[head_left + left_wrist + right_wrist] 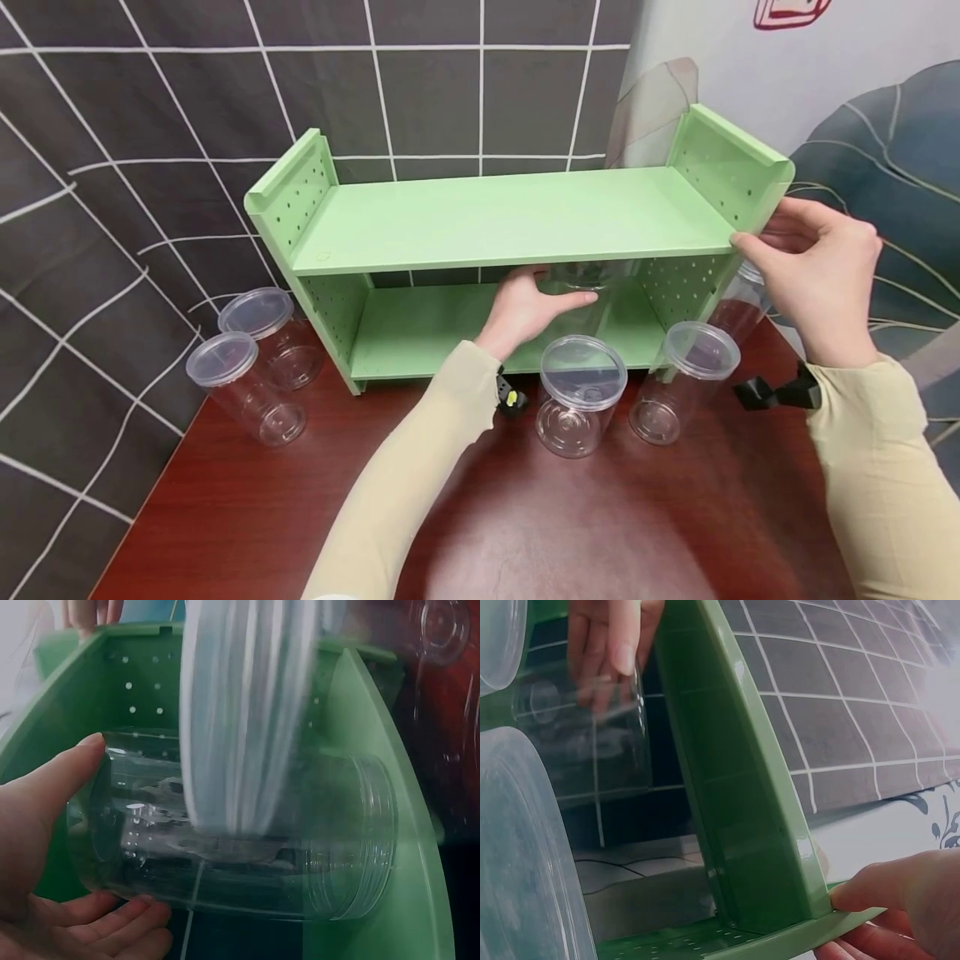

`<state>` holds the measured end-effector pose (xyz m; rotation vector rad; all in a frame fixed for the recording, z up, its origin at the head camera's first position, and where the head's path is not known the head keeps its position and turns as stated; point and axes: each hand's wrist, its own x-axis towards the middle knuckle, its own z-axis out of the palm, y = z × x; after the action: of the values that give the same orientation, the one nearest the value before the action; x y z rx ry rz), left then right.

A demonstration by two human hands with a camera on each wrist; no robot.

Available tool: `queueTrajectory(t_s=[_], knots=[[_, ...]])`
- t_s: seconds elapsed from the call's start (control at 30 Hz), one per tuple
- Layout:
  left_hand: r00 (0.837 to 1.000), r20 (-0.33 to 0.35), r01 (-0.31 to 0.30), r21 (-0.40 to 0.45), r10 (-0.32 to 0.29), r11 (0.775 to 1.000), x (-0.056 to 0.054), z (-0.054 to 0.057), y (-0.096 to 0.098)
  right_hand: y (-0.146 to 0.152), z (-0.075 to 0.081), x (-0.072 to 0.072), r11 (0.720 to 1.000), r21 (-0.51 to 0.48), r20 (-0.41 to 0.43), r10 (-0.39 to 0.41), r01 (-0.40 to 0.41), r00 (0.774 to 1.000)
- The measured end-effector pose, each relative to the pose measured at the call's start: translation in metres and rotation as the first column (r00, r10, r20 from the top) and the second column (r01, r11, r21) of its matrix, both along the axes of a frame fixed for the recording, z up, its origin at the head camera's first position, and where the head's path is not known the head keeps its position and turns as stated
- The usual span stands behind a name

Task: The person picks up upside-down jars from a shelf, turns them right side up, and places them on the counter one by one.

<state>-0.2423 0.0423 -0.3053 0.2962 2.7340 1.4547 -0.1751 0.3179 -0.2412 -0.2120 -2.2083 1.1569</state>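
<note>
A light green two-tier shelf rack (495,217) stands on the table. My left hand (521,304) reaches into its lower tier and grips a clear plastic jar (240,847), thumb on one side and fingers on the other. A ringed end of this jar points down toward the lower board in the left wrist view; the upper board partly hides the jar in the head view. My right hand (825,258) holds the rack's right side panel, with the thumb (870,889) at the front corner of the upper board and the fingers partly hidden behind the panel.
Lidded clear jars stand around the rack: one in front (581,392), one at the front right (686,379), one partly behind my right hand (742,304), and two at the left (247,383) (288,342). Grey tiled cloth (431,92) hangs behind the reddish-brown table (525,533).
</note>
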Motion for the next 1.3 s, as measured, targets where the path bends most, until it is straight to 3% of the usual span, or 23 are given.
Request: queueTrajectory(t_s=[0.3, 0.77, 0.97, 1.3], knots=[[0.999, -0.025, -0.019, 0.054, 0.02, 0.998, 0.002, -0.005, -0.031, 0.0, -0.002, -0.001, 1.0, 0.014, 0.004, -0.017, 0.017, 1.0], [0.994, -0.107, 0.003, 0.108, 0.008, 0.994, 0.011, -0.013, -0.066, -0.001, -0.002, -0.003, 1.0, 0.002, -0.02, -0.022, 0.022, 1.0], [0.991, -0.129, -0.02, 0.127, 0.037, 0.992, 0.016, -0.016, -0.08, -0.001, -0.002, -0.002, 1.0, 0.001, -0.014, -0.023, 0.023, 1.0], [0.982, -0.161, -0.054, 0.245, 0.095, 0.968, 0.021, -0.03, -0.11, -0.002, -0.003, -0.003, 1.0, -0.002, -0.025, -0.028, 0.028, 0.999]])
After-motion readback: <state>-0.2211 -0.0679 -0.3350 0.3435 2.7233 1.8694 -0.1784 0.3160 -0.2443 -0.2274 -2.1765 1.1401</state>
